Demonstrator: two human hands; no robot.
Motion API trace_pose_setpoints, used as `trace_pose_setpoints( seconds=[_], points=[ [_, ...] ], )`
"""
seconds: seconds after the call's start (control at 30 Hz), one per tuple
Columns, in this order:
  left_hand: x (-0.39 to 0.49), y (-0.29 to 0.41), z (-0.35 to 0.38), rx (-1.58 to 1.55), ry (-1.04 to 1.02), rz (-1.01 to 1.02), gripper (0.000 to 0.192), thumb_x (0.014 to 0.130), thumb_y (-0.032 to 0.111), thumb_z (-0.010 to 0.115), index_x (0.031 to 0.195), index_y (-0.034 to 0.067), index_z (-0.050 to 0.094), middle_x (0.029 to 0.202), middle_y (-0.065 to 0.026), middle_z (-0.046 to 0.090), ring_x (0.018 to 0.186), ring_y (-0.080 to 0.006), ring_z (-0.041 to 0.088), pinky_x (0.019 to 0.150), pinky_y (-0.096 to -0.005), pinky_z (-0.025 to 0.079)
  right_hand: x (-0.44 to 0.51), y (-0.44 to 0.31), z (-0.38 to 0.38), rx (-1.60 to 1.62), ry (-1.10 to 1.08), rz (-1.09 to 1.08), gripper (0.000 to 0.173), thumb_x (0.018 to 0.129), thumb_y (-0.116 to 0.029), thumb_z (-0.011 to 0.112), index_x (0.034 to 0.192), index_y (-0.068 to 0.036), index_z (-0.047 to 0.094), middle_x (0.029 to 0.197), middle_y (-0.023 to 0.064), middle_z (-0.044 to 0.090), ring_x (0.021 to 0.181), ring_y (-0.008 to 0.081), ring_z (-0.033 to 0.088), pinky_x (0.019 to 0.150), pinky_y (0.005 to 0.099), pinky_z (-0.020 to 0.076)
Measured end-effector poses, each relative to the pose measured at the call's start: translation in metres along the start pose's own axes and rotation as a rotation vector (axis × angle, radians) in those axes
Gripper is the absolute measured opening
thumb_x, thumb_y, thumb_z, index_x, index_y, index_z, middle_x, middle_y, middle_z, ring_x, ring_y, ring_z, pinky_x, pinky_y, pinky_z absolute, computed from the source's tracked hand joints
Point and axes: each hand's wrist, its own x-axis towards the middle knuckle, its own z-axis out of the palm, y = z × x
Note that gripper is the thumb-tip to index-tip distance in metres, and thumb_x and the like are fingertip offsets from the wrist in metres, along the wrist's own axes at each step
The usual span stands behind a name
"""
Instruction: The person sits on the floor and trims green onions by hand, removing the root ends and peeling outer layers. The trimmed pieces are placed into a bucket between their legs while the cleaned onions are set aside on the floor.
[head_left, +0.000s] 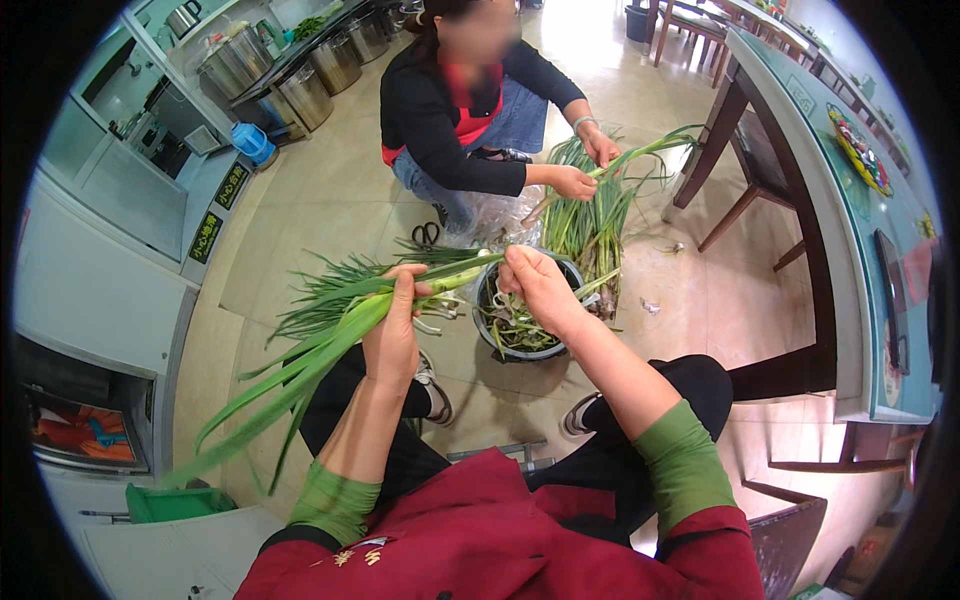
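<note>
My left hand (394, 330) is closed around a large green onion (352, 322). Its long leaves droop toward the lower left, and the pale stalk points right. My right hand (540, 289) pinches a strip of green leaf (480, 261) stretched between both hands, above a dark bucket (517, 354). Inside the bucket lie leaf trimmings and peelings (525, 330). On the floor beyond my left hand rests a pile of green onions (322, 289), white root ends toward the bucket. A larger heap of untrimmed green onions (589, 202) lies behind the bucket.
A co-worker (457, 112) crouches opposite, holding another green onion (637, 154) in both hands. Black-handled scissors (426, 234) lie on the floor near clear plastic sheeting (499, 214). A glass-topped table (840, 187) stands at right, a chair (757, 161) beneath it. Steel pots (307, 97) line the far left.
</note>
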Motion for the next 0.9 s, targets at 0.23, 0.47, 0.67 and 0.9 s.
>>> trace_pose_setpoints(
  seconds=[0.23,0.47,0.67,0.9],
  points=[
    [0.024,0.027,-0.05,-0.22,0.174,0.002,0.022,0.099,0.029,0.057,0.106,0.008,0.061,0.076,0.0033,0.056,0.076,-0.0055,0.05,0.063,-0.0233,0.039,0.018,0.013,-0.063,-0.284,0.316,-0.086,0.037,0.104,-0.032,0.044,0.081,-0.007,0.058,0.065,-0.0048,0.044,0.06,0.0062,0.04,0.058,0.0228,0.0358],
    [0.026,0.03,-0.045,-0.503,0.209,-0.141,0.023,0.098,0.033,0.059,0.091,0.011,0.06,0.069,0.0038,0.05,0.072,-0.0087,0.048,0.056,-0.0227,0.035,0.005,-0.002,-0.019,-1.072,0.159,-0.499,0.029,0.087,-0.015,0.064,0.114,-0.003,0.061,0.113,0.017,0.059,0.111,0.0352,0.052,0.098,0.0426,0.0411],
    [0.026,0.024,-0.037,-0.528,-0.217,-0.095,0.032,0.099,0.034,0.055,0.075,0.012,0.051,0.064,0.0038,0.04,0.067,-0.0098,0.036,0.052,-0.0213,0.028,-0.007,-0.037,0.032,-0.994,-0.405,-0.558,0.032,0.084,-0.023,0.069,0.108,-0.003,0.066,0.098,0.0142,0.066,0.095,0.0317,0.062,0.085,0.0418,0.0474],
    [0.021,0.019,-0.029,-0.477,0.055,-0.137,0.027,0.095,0.032,0.061,0.078,0.012,0.056,0.082,-0.0001,0.058,0.08,-0.01,0.05,0.053,-0.0208,0.036,-0.015,-0.034,0.036,-0.78,-0.315,-0.164,0.025,0.079,-0.016,0.073,0.098,0.0,0.068,0.088,0.0142,0.065,0.077,0.0307,0.064,0.071,0.0367,0.0512]
  ],
)
